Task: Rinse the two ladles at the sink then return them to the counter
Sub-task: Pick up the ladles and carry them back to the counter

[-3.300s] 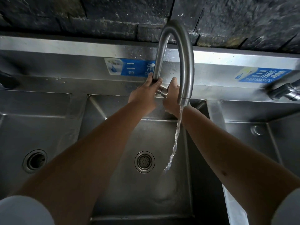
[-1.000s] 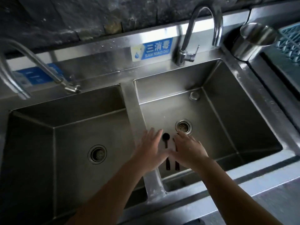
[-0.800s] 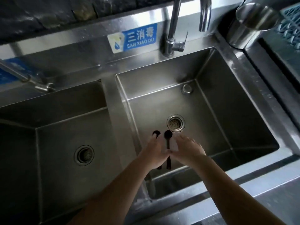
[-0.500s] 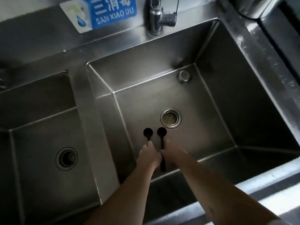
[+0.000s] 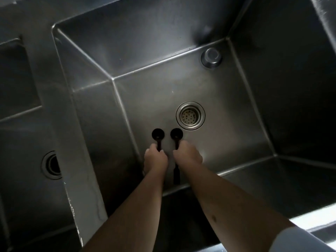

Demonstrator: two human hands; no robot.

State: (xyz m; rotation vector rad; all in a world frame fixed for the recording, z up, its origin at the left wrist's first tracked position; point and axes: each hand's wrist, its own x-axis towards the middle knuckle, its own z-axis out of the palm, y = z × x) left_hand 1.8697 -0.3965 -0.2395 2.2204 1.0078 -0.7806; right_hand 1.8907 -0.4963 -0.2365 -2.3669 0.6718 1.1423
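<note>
Nearest the camera, both forearms reach down into the right-hand basin of the steel sink (image 5: 300, 88), and a white sleeve (image 5: 298, 239) shows at the lower right. Half a second ago the hands were only closing in on the handles; now each is wrapped round one. The left hand (image 5: 156, 160) has its fingers (image 5: 151, 148) curled shut on the left ladle (image 5: 158, 134), and the right hand (image 5: 188, 156) is clenched the same way on the right ladle (image 5: 176, 133), whose handle end pokes out below the fist. Both small black bowls lie on the basin floor just short and left of the drain strainer (image 5: 190, 115), side by side, near but not touching.

With no water running here, this looks like the pick-up after rinsing, with the lift to the tabletop next.

Beyond the drain strainer, a round overflow fitting (image 5: 211, 56) sits at the foot of the back wall. Left of the drain strainer, past the divider (image 5: 60, 124), is a second basin with its own drain (image 5: 51, 165). The light is dim and the steel dull.
</note>
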